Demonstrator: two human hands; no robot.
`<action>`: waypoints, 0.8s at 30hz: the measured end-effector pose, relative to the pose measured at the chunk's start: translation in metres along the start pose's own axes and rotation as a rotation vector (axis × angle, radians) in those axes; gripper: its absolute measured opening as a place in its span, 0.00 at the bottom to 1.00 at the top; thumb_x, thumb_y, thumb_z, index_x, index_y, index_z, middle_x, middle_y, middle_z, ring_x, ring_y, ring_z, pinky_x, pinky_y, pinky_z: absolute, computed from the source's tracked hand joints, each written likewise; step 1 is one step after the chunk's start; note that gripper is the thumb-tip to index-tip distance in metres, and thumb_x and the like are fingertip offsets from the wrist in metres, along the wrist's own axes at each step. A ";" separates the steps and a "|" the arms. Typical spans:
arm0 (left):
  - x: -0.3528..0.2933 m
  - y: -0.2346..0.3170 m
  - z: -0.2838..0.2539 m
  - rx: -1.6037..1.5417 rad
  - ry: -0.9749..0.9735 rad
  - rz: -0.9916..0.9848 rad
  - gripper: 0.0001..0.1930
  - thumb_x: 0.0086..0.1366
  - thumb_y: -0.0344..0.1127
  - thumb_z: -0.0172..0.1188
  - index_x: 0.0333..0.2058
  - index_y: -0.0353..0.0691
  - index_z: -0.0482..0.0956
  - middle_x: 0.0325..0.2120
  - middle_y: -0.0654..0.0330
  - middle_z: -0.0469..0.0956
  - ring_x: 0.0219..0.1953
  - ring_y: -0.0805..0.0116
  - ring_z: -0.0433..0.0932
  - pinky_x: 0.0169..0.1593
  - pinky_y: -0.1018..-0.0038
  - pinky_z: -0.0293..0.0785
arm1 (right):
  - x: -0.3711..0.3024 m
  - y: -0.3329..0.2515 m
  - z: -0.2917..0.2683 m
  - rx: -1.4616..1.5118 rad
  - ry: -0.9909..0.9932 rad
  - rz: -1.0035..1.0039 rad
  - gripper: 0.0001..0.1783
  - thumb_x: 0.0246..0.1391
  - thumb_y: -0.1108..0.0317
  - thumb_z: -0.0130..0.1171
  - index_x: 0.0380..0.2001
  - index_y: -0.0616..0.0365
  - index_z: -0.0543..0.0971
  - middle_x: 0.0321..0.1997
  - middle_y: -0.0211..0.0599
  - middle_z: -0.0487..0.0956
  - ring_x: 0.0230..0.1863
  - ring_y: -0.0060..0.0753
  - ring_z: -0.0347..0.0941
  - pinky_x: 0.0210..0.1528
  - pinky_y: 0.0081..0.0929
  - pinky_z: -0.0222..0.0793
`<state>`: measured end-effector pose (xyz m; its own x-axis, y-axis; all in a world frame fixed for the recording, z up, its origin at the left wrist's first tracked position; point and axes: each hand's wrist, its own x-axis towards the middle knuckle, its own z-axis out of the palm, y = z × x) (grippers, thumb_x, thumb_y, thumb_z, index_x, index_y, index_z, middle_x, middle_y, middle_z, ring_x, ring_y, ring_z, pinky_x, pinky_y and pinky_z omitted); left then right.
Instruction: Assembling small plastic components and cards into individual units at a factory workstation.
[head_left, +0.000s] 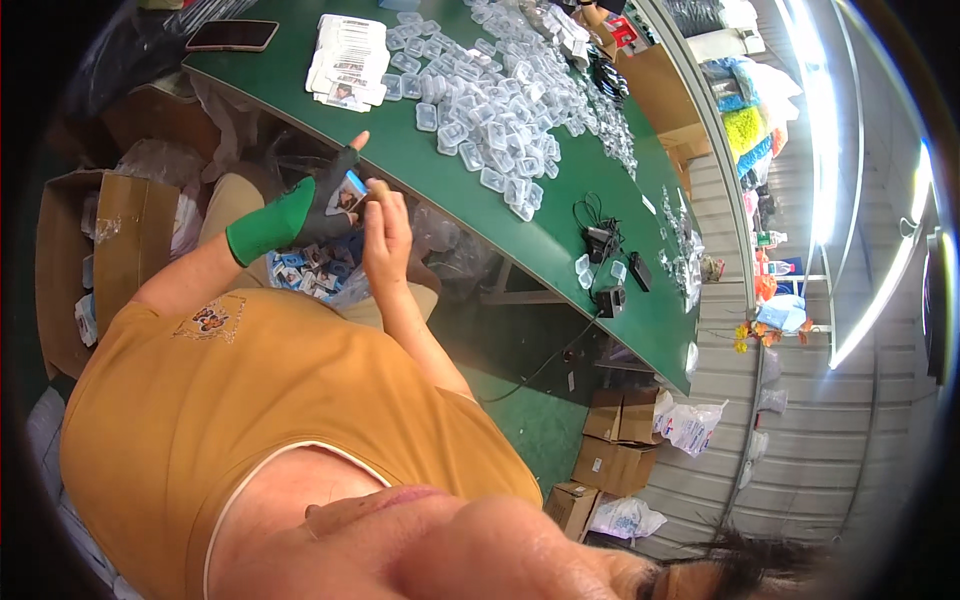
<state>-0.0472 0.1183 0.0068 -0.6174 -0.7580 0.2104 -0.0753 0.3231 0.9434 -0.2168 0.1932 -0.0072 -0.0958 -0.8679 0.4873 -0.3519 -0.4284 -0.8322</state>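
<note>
My left hand [318, 204], in a dark fingerless glove with a green cuff, holds a small printed packet [347, 194], white and blue with a picture on it. Its bare thumb sticks out toward the table edge. Close against the packet's right side is my bare right hand [386, 232], with fingers bent and drawn together at the tips. Whether something thin lies between those fingertips is too small to tell. Below both hands, many similar small blue-and-white packets [310, 270] lie in a clear plastic bag at my lap.
On the green table [430, 190] lie a heap of small clear plastic cases [505, 120], a stack of printed cards [346, 60], a phone [232, 36] and black adapters with cables [602, 243]. Open cardboard boxes stand left [140, 235] and at lower right [615, 445].
</note>
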 end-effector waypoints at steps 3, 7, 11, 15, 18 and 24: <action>0.007 0.001 -0.028 0.257 0.061 0.143 0.51 0.57 0.38 0.69 0.76 0.48 0.50 0.42 0.52 0.79 0.43 0.59 0.79 0.51 0.64 0.75 | -0.001 0.007 -0.003 0.178 0.119 0.077 0.19 0.72 0.71 0.50 0.62 0.65 0.73 0.47 0.37 0.78 0.50 0.30 0.76 0.57 0.27 0.70; 0.035 -0.006 -0.060 0.610 0.313 0.354 0.39 0.56 0.41 0.72 0.67 0.45 0.71 0.55 0.47 0.78 0.56 0.48 0.78 0.60 0.58 0.73 | 0.002 0.023 -0.018 0.292 0.181 0.171 0.16 0.74 0.67 0.51 0.57 0.65 0.76 0.47 0.35 0.80 0.48 0.27 0.78 0.56 0.28 0.74; 0.081 -0.046 -0.091 0.834 0.384 0.294 0.35 0.57 0.39 0.71 0.64 0.45 0.73 0.57 0.45 0.76 0.58 0.42 0.75 0.63 0.53 0.69 | 0.001 0.026 -0.016 0.317 0.133 0.262 0.14 0.74 0.67 0.53 0.53 0.66 0.78 0.45 0.34 0.79 0.45 0.25 0.78 0.51 0.26 0.77; 0.094 -0.079 -0.104 0.989 0.374 0.234 0.34 0.57 0.39 0.70 0.64 0.47 0.74 0.58 0.47 0.76 0.59 0.44 0.74 0.64 0.52 0.67 | 0.007 0.021 -0.011 0.204 0.085 0.177 0.13 0.73 0.68 0.53 0.52 0.66 0.80 0.44 0.34 0.80 0.41 0.23 0.78 0.47 0.25 0.79; 0.093 -0.077 -0.104 1.055 0.430 0.359 0.33 0.58 0.40 0.69 0.63 0.48 0.74 0.59 0.51 0.76 0.59 0.45 0.74 0.65 0.51 0.64 | 0.011 0.022 -0.012 0.194 0.048 0.182 0.13 0.72 0.69 0.54 0.51 0.67 0.80 0.44 0.33 0.80 0.40 0.23 0.78 0.45 0.24 0.80; 0.084 -0.069 -0.099 0.927 0.482 0.509 0.31 0.61 0.29 0.66 0.64 0.49 0.74 0.49 0.53 0.79 0.53 0.55 0.78 0.60 0.61 0.72 | 0.038 0.036 -0.014 0.331 0.072 0.286 0.11 0.70 0.71 0.56 0.49 0.67 0.80 0.41 0.33 0.78 0.39 0.22 0.78 0.41 0.20 0.77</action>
<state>-0.0165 -0.0237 -0.0152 -0.3941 -0.4939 0.7751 -0.5718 0.7920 0.2140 -0.2459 0.1484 -0.0148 -0.2148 -0.9486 0.2327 0.0140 -0.2412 -0.9704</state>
